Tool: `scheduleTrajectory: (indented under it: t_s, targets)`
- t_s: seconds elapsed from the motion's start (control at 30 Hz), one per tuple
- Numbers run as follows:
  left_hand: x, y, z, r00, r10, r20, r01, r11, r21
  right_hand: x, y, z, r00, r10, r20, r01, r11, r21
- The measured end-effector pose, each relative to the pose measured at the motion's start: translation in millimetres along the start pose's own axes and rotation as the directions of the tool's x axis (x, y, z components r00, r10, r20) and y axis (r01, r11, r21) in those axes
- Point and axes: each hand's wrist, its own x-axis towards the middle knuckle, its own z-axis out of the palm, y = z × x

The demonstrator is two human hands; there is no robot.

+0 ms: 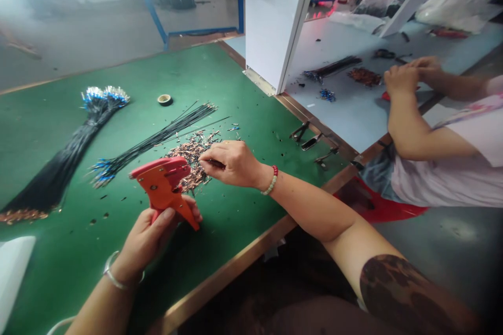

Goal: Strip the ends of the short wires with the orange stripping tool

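Note:
My left hand [151, 235] is wrapped round the handles of an orange-red crimping tool [167, 184], held just above the green table [220, 78]. My right hand [231, 163] pinches a thin dark wire [214, 163] beside the tool's head, over a pile of small copper terminals [192, 159]. A loose fan of black wires with blue ends [157, 138] lies just beyond the pile.
A thick tied bundle of black wires [66, 159] lies at the left. A small tape roll [165, 99] sits farther back. Metal clips [312, 141] are fixed at the table's right edge. Another person's arms [408, 110] work at the neighbouring blue table. A white panel [275, 26] stands between.

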Motion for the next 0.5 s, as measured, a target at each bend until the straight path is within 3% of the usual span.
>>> scheduleTrajectory:
  t_s: [0.2, 0.5]
  targets:
    - [2.3, 5.8, 6.7, 0.998, 0.059, -0.018, -0.059, 0.998, 0.020, 0.2, 0.1, -0.4, 1.000, 0.015, 0.024, -0.016, 1.000, 0.010]
    - [1.5, 5.8, 6.4, 0.997, 0.046, -0.055, -0.040, 0.993, 0.108, -1.4, 2.9, 2.4, 1.000, -0.007, 0.004, 0.007, 1.000, 0.020]
